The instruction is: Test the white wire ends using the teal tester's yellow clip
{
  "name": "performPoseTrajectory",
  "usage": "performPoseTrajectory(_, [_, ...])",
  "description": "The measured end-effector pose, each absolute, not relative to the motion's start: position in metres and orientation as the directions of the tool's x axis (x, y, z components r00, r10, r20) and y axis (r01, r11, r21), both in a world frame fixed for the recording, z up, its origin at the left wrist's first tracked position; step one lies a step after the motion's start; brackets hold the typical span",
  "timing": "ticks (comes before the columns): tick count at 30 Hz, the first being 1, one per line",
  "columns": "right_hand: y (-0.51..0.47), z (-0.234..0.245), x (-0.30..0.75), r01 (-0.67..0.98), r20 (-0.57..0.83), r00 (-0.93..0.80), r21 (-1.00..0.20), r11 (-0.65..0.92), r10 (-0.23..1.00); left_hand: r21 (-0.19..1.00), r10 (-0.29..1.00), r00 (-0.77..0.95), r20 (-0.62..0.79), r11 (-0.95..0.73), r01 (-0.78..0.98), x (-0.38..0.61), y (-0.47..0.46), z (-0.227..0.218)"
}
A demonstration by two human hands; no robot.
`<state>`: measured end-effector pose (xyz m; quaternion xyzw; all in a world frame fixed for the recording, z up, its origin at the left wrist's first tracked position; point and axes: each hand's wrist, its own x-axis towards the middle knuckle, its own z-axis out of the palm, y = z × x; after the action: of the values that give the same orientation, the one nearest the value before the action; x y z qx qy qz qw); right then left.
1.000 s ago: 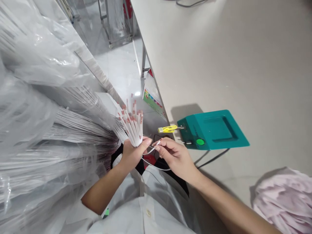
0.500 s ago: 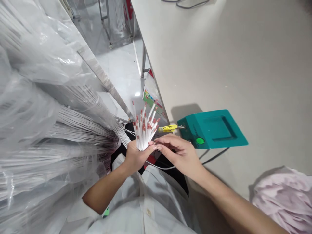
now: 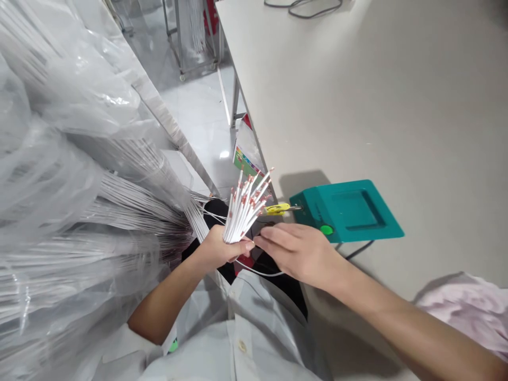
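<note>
My left hand point(image 3: 216, 247) is closed round a bundle of white wires point(image 3: 240, 219) with reddish-brown, copper-coloured ends fanning upward. The bundle leans to the right. My right hand point(image 3: 304, 248) is beside the left thumb, back of the hand up, its fingers drawn together; what they hold, if anything, is hidden. A white wire loops below both hands. Just above the right hand, a tool with a yellow body point(image 3: 278, 209) and a metal shaft sticks out of a teal device point(image 3: 347, 211), which has a green button point(image 3: 327, 230).
Plastic-wrapped bunches of white wires point(image 3: 135, 193) fill the left side, near a pale rail point(image 3: 174, 135). The grey table point(image 3: 357, 106) spans the right, with black cable point(image 3: 309, 10) at its far edge and pink cloth point(image 3: 468, 312) near my right forearm. A wheeled metal rack point(image 3: 178, 42) stands beyond.
The wire bundle has tilted to the right in my left hand. My right hand has turned its back upward, and its fingertips have come slightly away from the left thumb.
</note>
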<state>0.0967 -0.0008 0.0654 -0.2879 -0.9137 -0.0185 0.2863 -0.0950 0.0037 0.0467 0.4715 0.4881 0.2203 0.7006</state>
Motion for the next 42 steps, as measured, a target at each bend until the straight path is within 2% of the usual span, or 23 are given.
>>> performPoseTrajectory(2, [-0.003, 0.061, 0.095, 0.543, 0.61, -0.696, 0.103, 0.834, 0.378, 0.865, 0.776, 0.399, -0.489, 0.49, 0.107, -0.094, 0.005, 0.045])
performPoseTrajectory(3, [-0.004, 0.059, 0.095, 0.551, 0.628, -0.695, 0.152, 0.821, 0.35, 0.861, 0.783, 0.383, -0.491, 0.504, 0.074, -0.093, 0.005, 0.044])
performPoseTrajectory(6, [-0.009, 0.051, 0.096, 0.601, 0.657, -0.654, 0.151, 0.785, 0.374, 0.849, 0.812, 0.298, -0.502, 0.529, -0.01, -0.09, 0.004, 0.042])
performPoseTrajectory(8, [-0.012, 0.049, 0.098, 0.64, 0.652, -0.604, 0.053, 0.767, 0.459, 0.856, 0.836, 0.235, -0.497, 0.517, -0.03, -0.09, 0.002, 0.04])
performPoseTrajectory(11, [-0.013, 0.051, 0.101, 0.676, 0.584, -0.444, -0.279, 0.682, 0.679, 0.878, 0.86, 0.206, -0.467, 0.478, -0.006, -0.091, 0.0, 0.039])
performPoseTrajectory(13, [-0.012, 0.056, 0.101, 0.622, 0.505, -0.347, -0.506, 0.597, 0.79, 0.898, 0.87, 0.235, -0.434, 0.439, 0.031, -0.091, -0.001, 0.04])
performPoseTrajectory(16, [-0.007, 0.065, 0.098, 0.509, 0.405, -0.337, -0.681, 0.526, 0.85, 0.927, 0.879, 0.298, -0.373, 0.362, 0.093, -0.091, -0.002, 0.043])
performPoseTrajectory(21, [0.003, 0.071, 0.094, 0.391, 0.234, -0.528, -0.786, 0.478, 0.817, 0.93, 0.859, 0.361, -0.363, 0.358, 0.084, -0.091, -0.001, 0.049])
performPoseTrajectory(24, [0.005, 0.068, 0.093, 0.289, 0.191, -0.544, -0.872, 0.396, 0.817, 0.932, 0.815, 0.466, -0.345, 0.358, 0.063, -0.095, 0.0, 0.048])
performPoseTrajectory(27, [0.001, 0.059, 0.085, 0.107, 0.129, -0.428, -0.976, 0.192, 0.894, 0.926, 0.805, 0.496, -0.327, 0.377, -0.001, -0.1, -0.001, 0.042])
performPoseTrajectory(29, [-0.006, 0.051, 0.077, -0.051, 0.009, -0.312, -0.999, -0.007, 0.95, 0.911, 0.816, 0.469, -0.339, 0.409, -0.053, -0.101, -0.002, 0.037])
performPoseTrajectory(31, [-0.013, 0.042, 0.067, -0.207, -0.124, -0.239, -0.962, -0.175, 0.963, 0.898, 0.826, 0.451, -0.338, 0.426, -0.107, -0.099, -0.003, 0.034])
performPoseTrajectory(34, [-0.02, 0.033, 0.056, -0.362, -0.244, -0.154, -0.888, -0.284, 0.958, 0.874, 0.849, 0.417, -0.323, 0.437, -0.213, -0.093, -0.005, 0.033])
performPoseTrajectory(36, [-0.022, 0.031, 0.051, -0.38, -0.256, -0.108, -0.883, -0.277, 0.961, 0.848, 0.857, 0.389, -0.339, 0.457, -0.269, -0.089, -0.007, 0.033])
performPoseTrajectory(38, [-0.021, 0.031, 0.05, -0.318, -0.203, -0.057, -0.924, -0.211, 0.977, 0.831, 0.86, 0.349, -0.372, 0.476, -0.288, -0.085, -0.009, 0.033])
performPoseTrajectory(42, [-0.02, 0.035, 0.056, 0.012, 0.075, 0.091, -0.997, 0.075, 0.993, 0.862, 0.884, 0.233, -0.405, 0.455, -0.225, -0.079, -0.014, 0.029])
